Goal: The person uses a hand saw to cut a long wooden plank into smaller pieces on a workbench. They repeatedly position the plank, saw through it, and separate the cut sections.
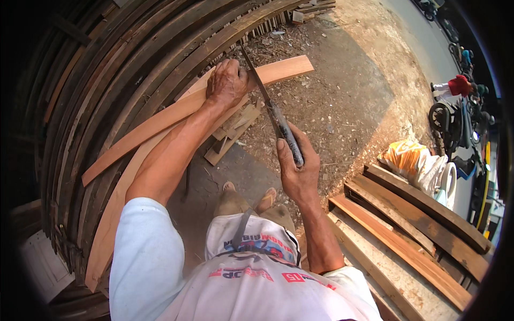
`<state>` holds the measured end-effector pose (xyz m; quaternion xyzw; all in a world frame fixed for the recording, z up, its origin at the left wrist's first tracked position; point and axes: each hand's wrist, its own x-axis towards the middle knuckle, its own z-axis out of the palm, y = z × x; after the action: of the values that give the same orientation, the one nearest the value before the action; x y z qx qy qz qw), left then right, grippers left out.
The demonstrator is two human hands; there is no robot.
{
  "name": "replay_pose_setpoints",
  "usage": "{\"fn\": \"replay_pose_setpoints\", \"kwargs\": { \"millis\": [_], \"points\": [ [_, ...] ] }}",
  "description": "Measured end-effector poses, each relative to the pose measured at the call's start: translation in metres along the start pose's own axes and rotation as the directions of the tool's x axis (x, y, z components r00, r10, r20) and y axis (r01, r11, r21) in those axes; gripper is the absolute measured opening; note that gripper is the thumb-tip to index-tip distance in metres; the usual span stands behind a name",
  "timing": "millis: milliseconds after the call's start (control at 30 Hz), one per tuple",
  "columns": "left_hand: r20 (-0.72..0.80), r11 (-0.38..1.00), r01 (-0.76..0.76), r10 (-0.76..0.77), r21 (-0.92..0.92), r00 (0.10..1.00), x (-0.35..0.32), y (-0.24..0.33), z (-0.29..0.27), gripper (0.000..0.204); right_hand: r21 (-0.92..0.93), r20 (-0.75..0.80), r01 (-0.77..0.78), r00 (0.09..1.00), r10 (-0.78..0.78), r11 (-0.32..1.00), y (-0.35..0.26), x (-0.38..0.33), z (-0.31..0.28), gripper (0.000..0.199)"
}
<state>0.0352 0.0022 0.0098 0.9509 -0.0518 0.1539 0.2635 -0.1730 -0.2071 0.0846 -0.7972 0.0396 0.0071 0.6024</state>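
While the left hand presses down on a pale reddish plank, its fingers curled over the far edge near the board's upper end, the right hand grips the dark handle of a long-bladed chopping knife, fingers wrapped fully closed around it, the blade angled up toward the plank just beside the left hand. The plank lies slanted across a second, similar board, both leaning on a stack of dark weathered timbers to the person's left. Offcuts of light wood lie on the dirt ground below the blade, near the person's sandalled feet. The work appears to be at the trimming stage, the blade poised at the plank's edge; the next stroke would call for a firm hold by the bracing hand and a cut kept clear of its knuckles. More planks lie at right, beyond them a cloth bundle and parked motorbikes
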Motion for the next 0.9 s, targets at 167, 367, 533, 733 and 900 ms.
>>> {"fn": "replay_pose_setpoints", "kwargs": {
  "millis": [167, 367, 533, 733, 900],
  "points": [
    [-0.085, 0.998, 0.004, -0.009, -0.06, 0.996, -0.004, -0.006, 0.006, 0.023, -0.066, -0.012, -0.002, 1.0, 0.001, 0.998, -0.002, -0.037, -0.029, 0.043],
    [-0.116, 0.989, -0.115, 0.105, -0.09, 0.988, -0.002, -0.003, 0.013, 0.022, -0.138, -0.023, 0.059, 0.998, -0.063, 0.989, -0.004, 0.08, 0.019, 0.037],
    [-0.165, 0.999, -0.051, 0.048, -0.017, 0.985, -0.005, -0.011, 0.018, 0.021, -0.159, -0.028, 0.08, 0.996, -0.086, 0.984, -0.013, 0.029, 0.004, 0.039],
    [-0.221, 0.988, -0.144, 0.128, -0.055, 0.967, 0.009, -0.008, 0.018, 0.022, -0.097, -0.074, 0.05, 0.996, -0.058, 0.994, -0.004, 0.006, -0.015, 0.036],
    [-0.081, 0.998, -0.053, 0.05, -0.036, 0.995, 0.002, -0.016, 0.009, 0.027, -0.131, -0.05, 0.12, 0.991, -0.127, 0.984, -0.008, 0.035, 0.012, 0.035]
  ]
}}
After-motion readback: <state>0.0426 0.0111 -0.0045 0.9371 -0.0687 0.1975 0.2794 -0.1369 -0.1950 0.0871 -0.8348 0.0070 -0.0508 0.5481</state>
